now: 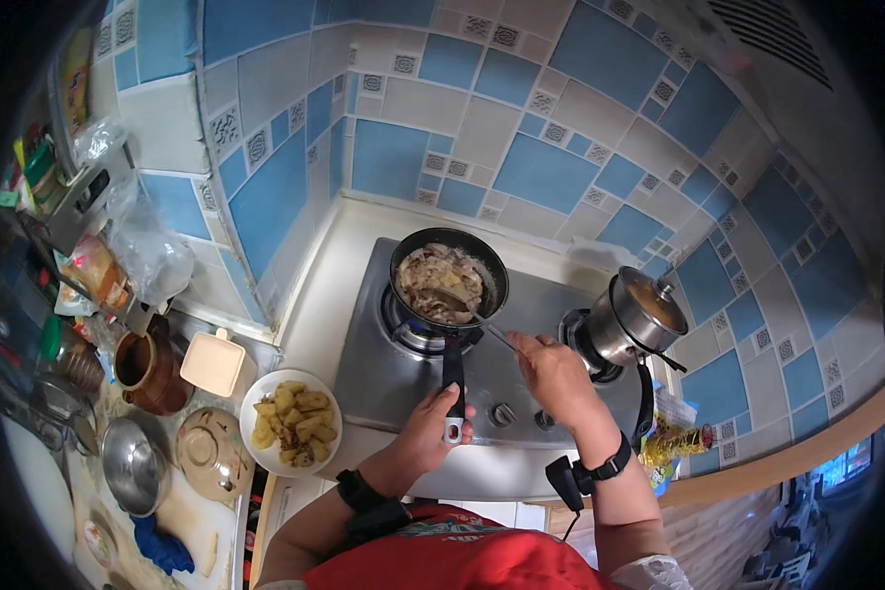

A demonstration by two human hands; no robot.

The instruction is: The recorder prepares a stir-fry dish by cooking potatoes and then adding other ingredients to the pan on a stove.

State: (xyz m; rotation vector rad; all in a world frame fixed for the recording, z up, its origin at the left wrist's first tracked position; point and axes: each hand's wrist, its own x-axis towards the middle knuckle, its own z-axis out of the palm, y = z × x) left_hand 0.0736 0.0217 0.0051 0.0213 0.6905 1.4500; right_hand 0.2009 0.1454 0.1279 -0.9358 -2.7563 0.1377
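A black frying pan sits over the left burner of a steel gas stove, where a blue flame shows. My left hand is closed around the end of the pan's black handle. In the pan lies a chunky, light brown food mixture. My right hand grips the metal handle of a spatula or spoon, whose head rests partly in the food. Left of the stove stands a white plate of browned, yellow potato-like pieces.
A lidded steel pot stands on the right burner, near a black handle. Tiled walls rise behind and left. A brown clay jar, a beige box, a metal bowl and an upturned patterned bowl stand at left.
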